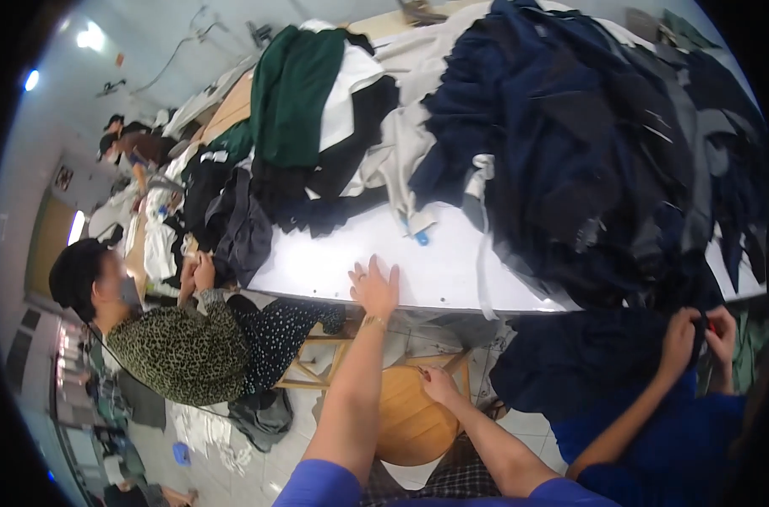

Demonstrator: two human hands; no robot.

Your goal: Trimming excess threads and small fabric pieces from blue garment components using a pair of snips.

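My left hand (376,289) rests on the white tabletop (317,269) near its front edge, fingers spread and holding nothing. Lower down, my right hand (440,386) is closed over the round wooden stool (410,422). A small dark thing juts from its fingertips, too small to name. Beyond my left hand, a beige piece of cloth (404,148) hangs down onto the tabletop, with a small blue object (422,238) at its lower end.
A large heap of navy garments (562,144) covers the table's right; green garments (291,97) and black cloth lie left. One co-worker (182,346) sits at left in leopard print. Another co-worker's hands (680,338) hold dark cloth at right. A pale strip (484,270) hangs over the edge.
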